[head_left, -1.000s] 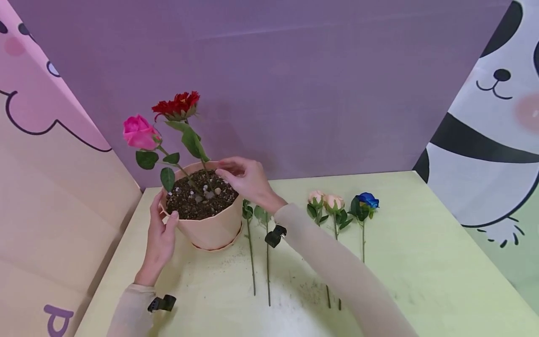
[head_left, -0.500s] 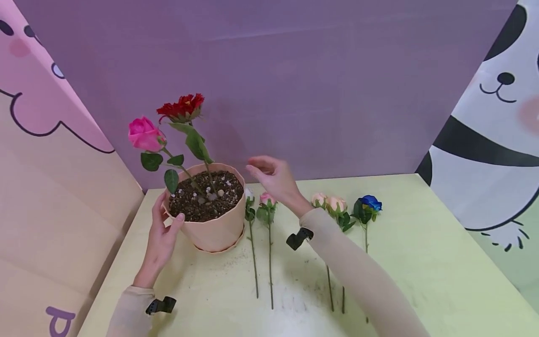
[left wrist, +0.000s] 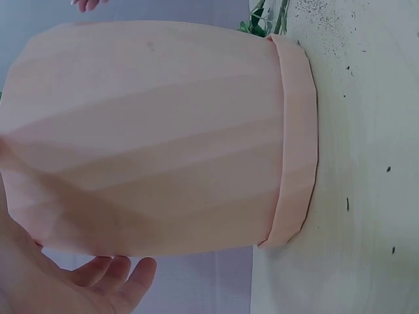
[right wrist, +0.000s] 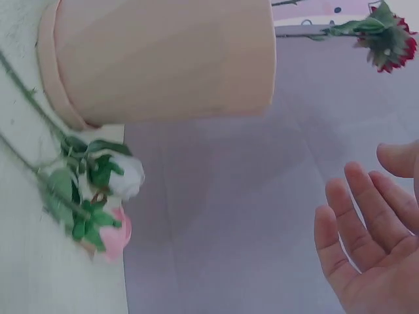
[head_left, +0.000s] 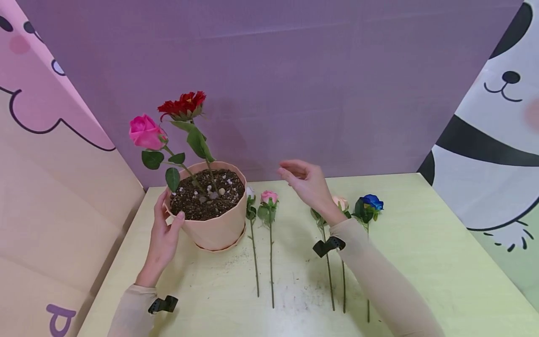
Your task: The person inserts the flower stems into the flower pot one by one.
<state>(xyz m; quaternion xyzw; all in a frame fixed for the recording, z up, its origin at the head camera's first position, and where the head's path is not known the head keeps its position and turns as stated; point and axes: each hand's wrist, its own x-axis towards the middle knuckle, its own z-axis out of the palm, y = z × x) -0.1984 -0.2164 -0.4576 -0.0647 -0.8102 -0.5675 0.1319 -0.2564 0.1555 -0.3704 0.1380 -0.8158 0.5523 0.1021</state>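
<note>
While a printed sheet with a pink cartoon figure [head_left: 38,93] is slanting along the far left, the left hand [head_left: 161,241] is clamping the side of a peach flowerpot [head_left: 219,231], its thumb lying at the front rim and its fingers reaching around the outer wall. The flowerpot is standing upright on the left part of the desk [head_left: 421,262], its base sitting in a matching saucer [left wrist: 298,144]. Rising from the dark soil [head_left: 191,206], a bright pink rose [head_left: 145,132] is leaning left, and a red flower [head_left: 183,106] is standing taller beside it. Just right of the flowerpot, a white rose [right wrist: 129,176] and a light pink rose [head_left: 268,196] are lying side by side. Farther right, the right hand [head_left: 309,187] is hovering above the desk, holding nothing, its thumb and fingers standing apart. Beneath that arm, two stems [head_left: 330,285] are lying close together; one peach bloom [head_left: 340,202] is showing, the other is hiding behind the hand. A blue rose [head_left: 372,201] is lying to their right, its stem passing under the sleeve [head_left: 383,276]. A panda print [head_left: 484,187] is filling the far right.
</note>
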